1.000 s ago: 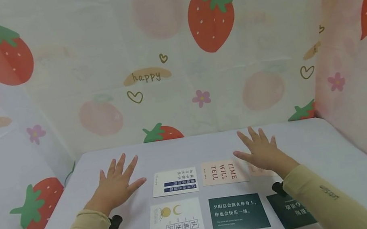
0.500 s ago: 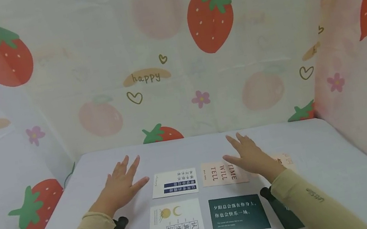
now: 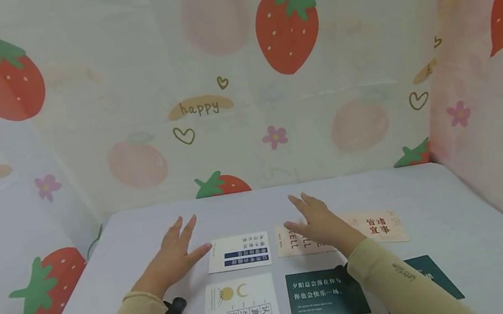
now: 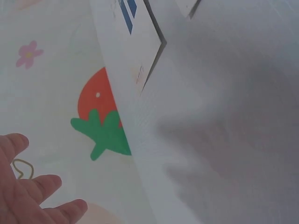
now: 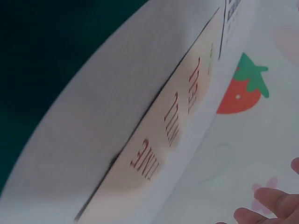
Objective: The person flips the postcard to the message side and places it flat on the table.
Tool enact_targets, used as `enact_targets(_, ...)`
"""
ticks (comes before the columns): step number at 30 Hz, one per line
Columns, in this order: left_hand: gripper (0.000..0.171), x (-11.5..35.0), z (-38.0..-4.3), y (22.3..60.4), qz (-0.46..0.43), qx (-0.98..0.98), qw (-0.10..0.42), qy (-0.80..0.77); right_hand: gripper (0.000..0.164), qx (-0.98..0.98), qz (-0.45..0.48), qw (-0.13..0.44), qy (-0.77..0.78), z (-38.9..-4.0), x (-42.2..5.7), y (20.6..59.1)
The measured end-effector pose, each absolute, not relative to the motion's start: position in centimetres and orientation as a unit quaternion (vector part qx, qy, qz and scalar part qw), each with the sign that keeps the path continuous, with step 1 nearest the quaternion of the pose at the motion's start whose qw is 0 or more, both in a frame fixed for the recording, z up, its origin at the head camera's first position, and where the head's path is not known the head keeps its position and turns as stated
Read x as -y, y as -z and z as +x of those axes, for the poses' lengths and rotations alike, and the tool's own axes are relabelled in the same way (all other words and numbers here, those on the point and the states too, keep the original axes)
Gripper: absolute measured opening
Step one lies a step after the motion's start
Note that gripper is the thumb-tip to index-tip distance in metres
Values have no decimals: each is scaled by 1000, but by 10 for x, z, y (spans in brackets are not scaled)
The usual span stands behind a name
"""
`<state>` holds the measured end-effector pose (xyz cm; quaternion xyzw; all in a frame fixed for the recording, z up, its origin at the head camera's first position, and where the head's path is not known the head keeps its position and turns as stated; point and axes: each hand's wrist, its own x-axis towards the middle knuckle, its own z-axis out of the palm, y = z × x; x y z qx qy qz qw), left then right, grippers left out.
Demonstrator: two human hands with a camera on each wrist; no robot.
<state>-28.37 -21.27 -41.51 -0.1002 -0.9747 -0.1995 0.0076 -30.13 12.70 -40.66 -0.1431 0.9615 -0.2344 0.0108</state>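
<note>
You are holding both hands up over the white table (image 3: 485, 250), and neither one is gripping a thing. Your left hand (image 3: 173, 258) is spreading its fingers, and its thumb is pointing to the white card with blue bars (image 3: 238, 252). In the head view, the thumb tip is showing just by that card's far left corner. Your right hand (image 3: 319, 223) is hanging, fingers stretching out, above the TIME WILL TELL card (image 5: 163, 133), and it is hiding some red letters in the head view.

Six cards are lying in two rows. In the far row, the blue-bar card is sitting left, TIME WILL TELL is sitting in the middle, and another peach card (image 3: 387, 225) is sitting right. Your right hand and arm are covering the space between those peach cards, so I cannot tell if they are touching. In the near row, a sun-and-moon card (image 3: 237, 297) is lying left, a green card (image 3: 324, 301) is lying in the middle, and a second green card (image 3: 433, 271) is lying crooked on the right, partly hiding behind your right sleeve (image 3: 395, 283).
</note>
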Motion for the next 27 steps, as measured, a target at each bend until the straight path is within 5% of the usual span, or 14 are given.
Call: enact_targets(27,92,207,-296,433,-74,949,-25,306,67,-924,-89,67,366,-300,-69,427)
